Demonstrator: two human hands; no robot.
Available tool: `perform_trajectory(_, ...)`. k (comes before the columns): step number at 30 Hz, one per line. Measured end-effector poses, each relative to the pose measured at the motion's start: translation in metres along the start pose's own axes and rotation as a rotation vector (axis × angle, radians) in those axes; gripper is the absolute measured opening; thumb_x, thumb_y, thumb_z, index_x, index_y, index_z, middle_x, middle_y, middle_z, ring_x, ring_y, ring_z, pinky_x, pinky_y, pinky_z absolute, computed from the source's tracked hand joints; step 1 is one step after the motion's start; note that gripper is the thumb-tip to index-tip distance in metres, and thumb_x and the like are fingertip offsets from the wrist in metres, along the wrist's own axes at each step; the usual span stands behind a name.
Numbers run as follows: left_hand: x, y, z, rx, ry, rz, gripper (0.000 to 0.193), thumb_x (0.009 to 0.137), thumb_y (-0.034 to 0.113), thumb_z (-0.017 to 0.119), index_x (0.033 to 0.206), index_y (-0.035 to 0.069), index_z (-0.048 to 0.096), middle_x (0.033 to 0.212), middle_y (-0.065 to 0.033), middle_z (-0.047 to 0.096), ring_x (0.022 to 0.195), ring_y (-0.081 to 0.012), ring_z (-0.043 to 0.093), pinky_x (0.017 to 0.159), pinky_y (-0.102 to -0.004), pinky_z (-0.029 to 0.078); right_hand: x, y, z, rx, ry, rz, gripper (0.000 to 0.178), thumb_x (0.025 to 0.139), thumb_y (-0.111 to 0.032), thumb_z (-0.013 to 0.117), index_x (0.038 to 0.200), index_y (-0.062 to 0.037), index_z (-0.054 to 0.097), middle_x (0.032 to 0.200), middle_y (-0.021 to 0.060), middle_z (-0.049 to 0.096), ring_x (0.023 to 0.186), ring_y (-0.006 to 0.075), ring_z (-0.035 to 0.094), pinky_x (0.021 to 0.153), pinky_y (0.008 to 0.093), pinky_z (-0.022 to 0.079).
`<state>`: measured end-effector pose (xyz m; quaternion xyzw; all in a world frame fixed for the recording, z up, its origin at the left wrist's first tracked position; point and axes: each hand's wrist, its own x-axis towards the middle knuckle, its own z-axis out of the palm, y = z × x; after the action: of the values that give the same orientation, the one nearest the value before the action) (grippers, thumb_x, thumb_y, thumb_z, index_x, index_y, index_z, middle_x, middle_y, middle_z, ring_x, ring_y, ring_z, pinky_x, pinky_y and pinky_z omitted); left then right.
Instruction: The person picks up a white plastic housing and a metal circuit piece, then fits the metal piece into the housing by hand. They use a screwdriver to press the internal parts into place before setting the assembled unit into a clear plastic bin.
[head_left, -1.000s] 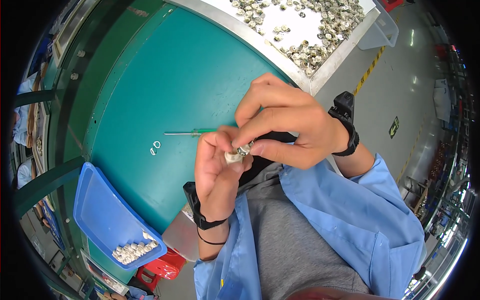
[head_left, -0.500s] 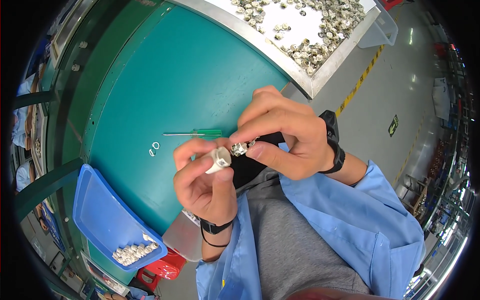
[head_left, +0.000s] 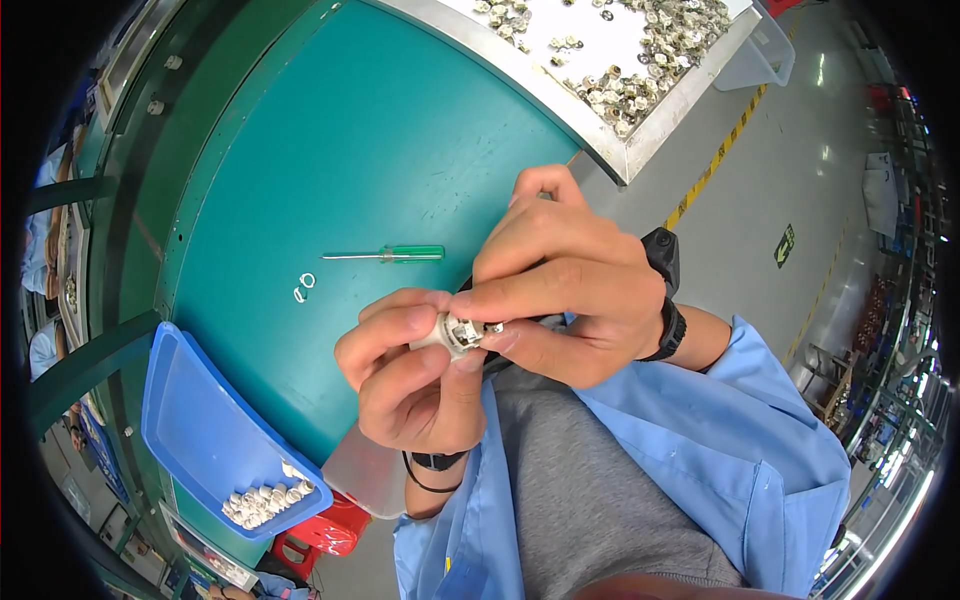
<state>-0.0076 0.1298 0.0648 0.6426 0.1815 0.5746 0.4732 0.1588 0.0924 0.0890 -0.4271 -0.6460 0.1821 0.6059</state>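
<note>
Okay, so from my remote seat this one piece looks about half together to me. My left hand [head_left: 400,382] has the white cup [head_left: 432,338] pinched snugly between fingers and thumb, and my right hand [head_left: 585,290] has a small metal insert [head_left: 466,333] in a tight thumb-and-finger pinch, right at the cup's mouth. Both grips are closed down with no slack that I can see. The cup sits just in front of my body, over the near side of the green bench [head_left: 330,150]. I'd call the insert partly in: some metal shows at the rim, and I can't tell how deep it goes because my fingertips cover a lot of it. So seating it looks like the bit not done yet. Beyond that, the blue bin [head_left: 200,400] off to the left has a little heap of white pieces [head_left: 262,505] in one end, and the metal-edged tray [head_left: 640,146] up top has loads of loose parts [head_left: 620,95]. The green screwdriver [head_left: 411,254] and two white rings [head_left: 303,288] just lie on the bench, untouched.
</note>
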Motion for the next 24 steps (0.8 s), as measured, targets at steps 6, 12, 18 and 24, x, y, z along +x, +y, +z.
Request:
perform_trajectory(6,0.0004,0.0038,-0.0008,0.076,-0.037,0.04,0.032,0.082,-0.005,0.076,0.108,0.006,0.06,0.113,-0.017,0.057,0.094,-0.0326,0.066,0.073,-0.0361,0.06,-0.0008,-0.0005,-0.0002,-0.046,0.021,-0.063,0.022,0.081,-0.006,0.076,0.103,-0.0031,0.076,0.09,0.0063,0.069,0.071,0.0164,0.061,0.074,0.0352,0.036)
perform_trajectory(12,-0.0016,0.0072,0.001,0.102,-0.056,0.048,0.033,0.081,-0.005,0.076,0.108,0.005,0.06,0.113,-0.0179,0.058,0.09,-0.0318,0.067,0.07,-0.035,0.062,-0.0068,0.0027,0.0018,0.059,0.065,-0.069,0.022,0.08,-0.004,0.075,0.102,-0.0015,0.076,0.089,0.0073,0.069,0.07,0.0166,0.062,0.072,0.0332,0.036)
perform_trajectory(18,-0.0021,0.01,0.0007,0.129,-0.06,0.071,0.035,0.08,-0.006,0.077,0.108,0.005,0.06,0.113,-0.0187,0.058,0.09,-0.0315,0.068,0.07,-0.0349,0.063,-0.006,-0.0004,0.003,0.105,0.072,-0.051,0.024,0.078,-0.002,0.077,0.101,0.0008,0.075,0.087,0.0084,0.069,0.069,0.0165,0.063,0.07,0.032,0.036)
perform_trajectory(24,-0.0018,0.01,-0.0031,0.108,-0.086,0.041,0.036,0.079,-0.007,0.078,0.108,0.004,0.06,0.112,-0.0184,0.058,0.089,-0.0319,0.068,0.07,-0.0351,0.063,-0.0053,0.0022,0.0008,0.072,0.038,-0.09,0.024,0.077,-0.001,0.077,0.101,0.0009,0.076,0.086,0.0084,0.07,0.069,0.0164,0.064,0.07,0.0318,0.036)
